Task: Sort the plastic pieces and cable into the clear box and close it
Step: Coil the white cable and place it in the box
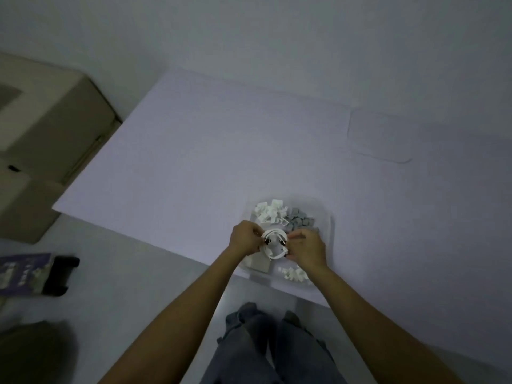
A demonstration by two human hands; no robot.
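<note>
A coiled white cable [274, 243] with dark plugs hangs just over the clear box [328, 217], which stands near the front edge of a white sheet [207, 151]. My left hand [245, 237] pinches the coil's left side and my right hand [304, 249] grips its right side. Inside the box lie white plastic pieces [270, 211] at the far left, grey pieces [300, 219] at the far right, and more white pieces [293, 273] at the near side. The clear lid [379, 137] lies flat at the sheet's far right.
Cardboard boxes [47, 134] stand to the left of the sheet. A purple booklet [22, 273] and a black object [59, 275] lie on the floor at the near left. My legs [274, 345] are below the box.
</note>
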